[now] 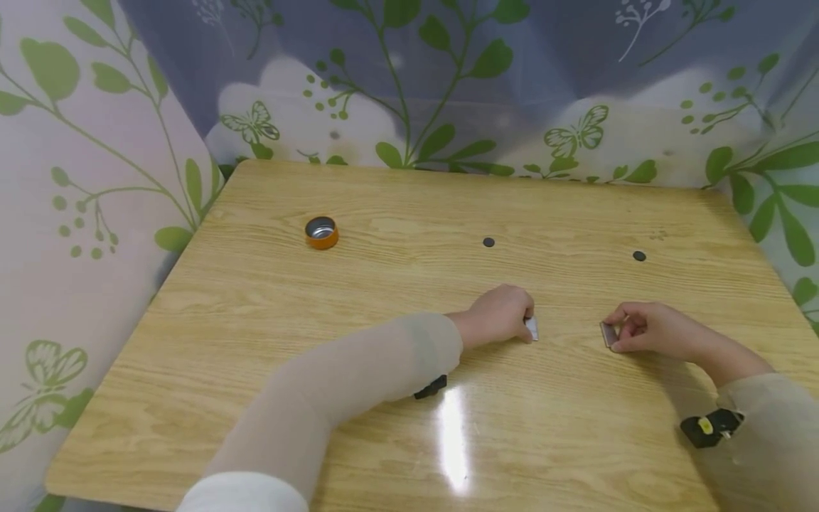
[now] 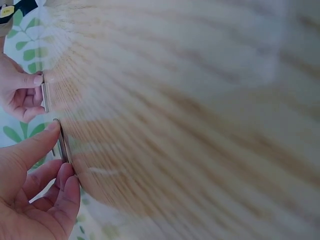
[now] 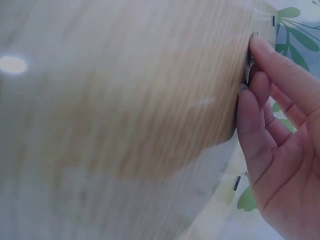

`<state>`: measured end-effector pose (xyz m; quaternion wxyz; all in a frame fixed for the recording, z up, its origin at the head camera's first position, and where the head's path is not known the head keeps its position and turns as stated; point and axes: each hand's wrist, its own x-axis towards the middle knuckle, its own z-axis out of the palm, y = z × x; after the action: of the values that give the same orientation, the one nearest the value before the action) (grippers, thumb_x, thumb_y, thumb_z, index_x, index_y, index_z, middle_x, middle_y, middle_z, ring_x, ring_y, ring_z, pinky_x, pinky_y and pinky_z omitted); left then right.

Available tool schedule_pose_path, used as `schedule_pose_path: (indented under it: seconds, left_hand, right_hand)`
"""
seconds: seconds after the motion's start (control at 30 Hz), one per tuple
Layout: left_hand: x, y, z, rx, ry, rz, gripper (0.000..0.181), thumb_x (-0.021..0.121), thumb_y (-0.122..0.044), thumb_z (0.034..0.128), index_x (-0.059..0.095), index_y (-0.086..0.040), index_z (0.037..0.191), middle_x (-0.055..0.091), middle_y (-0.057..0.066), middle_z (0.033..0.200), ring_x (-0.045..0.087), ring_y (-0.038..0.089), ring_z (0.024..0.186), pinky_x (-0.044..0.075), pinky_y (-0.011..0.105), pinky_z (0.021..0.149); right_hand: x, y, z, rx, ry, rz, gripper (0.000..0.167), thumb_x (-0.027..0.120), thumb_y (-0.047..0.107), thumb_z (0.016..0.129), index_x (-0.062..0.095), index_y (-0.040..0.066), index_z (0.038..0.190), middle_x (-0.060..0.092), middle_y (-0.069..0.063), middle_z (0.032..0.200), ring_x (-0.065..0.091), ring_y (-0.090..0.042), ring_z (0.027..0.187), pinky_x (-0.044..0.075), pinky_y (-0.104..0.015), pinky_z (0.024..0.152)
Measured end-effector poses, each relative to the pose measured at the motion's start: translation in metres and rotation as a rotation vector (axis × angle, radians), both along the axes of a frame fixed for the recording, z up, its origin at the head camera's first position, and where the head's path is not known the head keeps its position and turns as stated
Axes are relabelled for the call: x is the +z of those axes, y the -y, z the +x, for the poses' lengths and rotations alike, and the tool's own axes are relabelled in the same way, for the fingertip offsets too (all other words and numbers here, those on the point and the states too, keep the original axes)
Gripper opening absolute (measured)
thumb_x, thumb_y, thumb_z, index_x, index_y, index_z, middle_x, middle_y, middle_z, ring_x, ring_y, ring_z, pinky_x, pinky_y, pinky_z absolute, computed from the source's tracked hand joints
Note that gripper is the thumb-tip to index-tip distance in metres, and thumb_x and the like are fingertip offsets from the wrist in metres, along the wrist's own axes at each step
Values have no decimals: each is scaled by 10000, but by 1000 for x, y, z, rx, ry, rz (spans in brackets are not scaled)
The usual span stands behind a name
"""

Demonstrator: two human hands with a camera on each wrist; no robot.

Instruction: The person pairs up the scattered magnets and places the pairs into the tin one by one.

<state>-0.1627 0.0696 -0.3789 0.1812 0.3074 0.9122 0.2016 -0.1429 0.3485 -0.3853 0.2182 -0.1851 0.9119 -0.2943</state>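
Near the middle of the wooden table, my left hand (image 1: 503, 313) pinches a small flat silvery rectangular piece (image 1: 532, 328) between thumb and fingers. To its right, my right hand (image 1: 655, 331) grips a similar thin metallic piece (image 1: 608, 334) by its edges, tilted close to the tabletop. A gap separates the two pieces. In the left wrist view both hands appear, the left-hand piece (image 2: 62, 142) nearer the camera and the right-hand piece (image 2: 45, 94) beyond. My right fingers mostly cover their piece in the right wrist view.
Behind the hands lie two small black discs, one (image 1: 489, 242) beyond the left hand and another (image 1: 639, 256) beyond the right. An orange round cup (image 1: 322, 233) with a metallic inside stands at the back left. Leaf-patterned cloth (image 1: 409, 92) borders the wooden table (image 1: 384, 284).
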Motion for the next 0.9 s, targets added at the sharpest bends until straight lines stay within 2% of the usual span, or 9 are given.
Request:
schedule_pose_path:
  seconds: [0.33, 0.63, 0.9]
  left_hand:
    - [-3, -4, 0, -4, -34, -15, 236, 765, -277, 786, 678, -115, 935, 580, -72, 864, 488, 72, 741, 389, 148, 635]
    - [-2, -7, 1, -8, -38, -11, 226, 766, -275, 784, 670, -115, 912, 574, -74, 847, 486, 67, 724, 391, 147, 627]
    - [-2, -10, 1, -9, -22, -5, 214, 763, -281, 787, 652, -121, 877, 565, -78, 828, 479, 65, 715, 392, 148, 626]
  right_hand:
    - [-1, 0, -1, -5, 18, -26, 348, 730, 138, 803, 586, -33, 1070, 607, 31, 727, 503, -52, 629, 424, -227, 580]
    - [-2, 2, -1, -10, 5, -36, 337, 730, 129, 802, 583, -40, 1054, 608, 22, 718, 512, -62, 627, 425, -223, 587]
    - [1, 7, 1, -17, 44, -30, 363, 725, 115, 804, 572, -54, 1087, 619, 17, 745, 528, -64, 658, 444, -228, 621]
